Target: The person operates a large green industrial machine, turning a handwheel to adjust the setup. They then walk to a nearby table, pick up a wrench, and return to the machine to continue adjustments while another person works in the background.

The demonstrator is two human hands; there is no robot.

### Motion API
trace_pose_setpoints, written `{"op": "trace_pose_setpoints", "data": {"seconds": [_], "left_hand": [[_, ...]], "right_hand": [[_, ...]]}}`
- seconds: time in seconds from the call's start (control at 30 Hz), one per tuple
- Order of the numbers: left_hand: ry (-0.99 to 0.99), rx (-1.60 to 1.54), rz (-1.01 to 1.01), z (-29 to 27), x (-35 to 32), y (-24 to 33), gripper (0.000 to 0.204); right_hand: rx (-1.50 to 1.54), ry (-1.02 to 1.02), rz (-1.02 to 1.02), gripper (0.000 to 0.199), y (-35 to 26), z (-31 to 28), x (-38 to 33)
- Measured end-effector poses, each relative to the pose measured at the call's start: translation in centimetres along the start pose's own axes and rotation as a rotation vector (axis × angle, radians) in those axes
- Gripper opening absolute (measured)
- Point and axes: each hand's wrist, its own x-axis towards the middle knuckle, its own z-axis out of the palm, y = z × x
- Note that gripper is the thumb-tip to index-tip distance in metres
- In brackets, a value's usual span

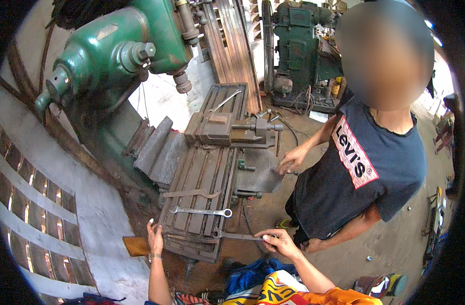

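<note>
My right hand (277, 243) is closed on the handle end of a dark wrench (242, 236), whose head lies over the near right edge of the slotted machine table (184, 173). At the table's near left corner, my left hand (155, 239) touches the edge with its fingers stretched out, holding nothing. Between the hands, a thin dark bar (192, 239) lies on the table. Just beyond it are a shiny combination wrench (202, 211) and a larger rusty open-end wrench (192, 193), both lying crosswise.
A machine vise (227, 132) is mounted farther along the table, with another wrench (225, 101) behind it. The green milling machine head (105, 56) overhangs at left. A co-worker (364, 152) stands at right, one hand near the table's crank side. A green machine (296, 46) stands behind.
</note>
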Motion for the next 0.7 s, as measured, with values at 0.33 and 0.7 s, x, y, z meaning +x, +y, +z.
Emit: {"op": "trace_pose_setpoints", "data": {"seconds": [0.33,0.7], "left_hand": [[0.256,0.339,-0.100,1.1,0.1,2.3,0.040],[0.295,0.304,-0.043,0.6,1.4,0.9,0.034]], "right_hand": [[0.185,-0.036,0.050,0.029,2.0,0.7,1.0],[-0.212,-0.145,0.158,0.045,1.7,-1.1,3.7]]}}
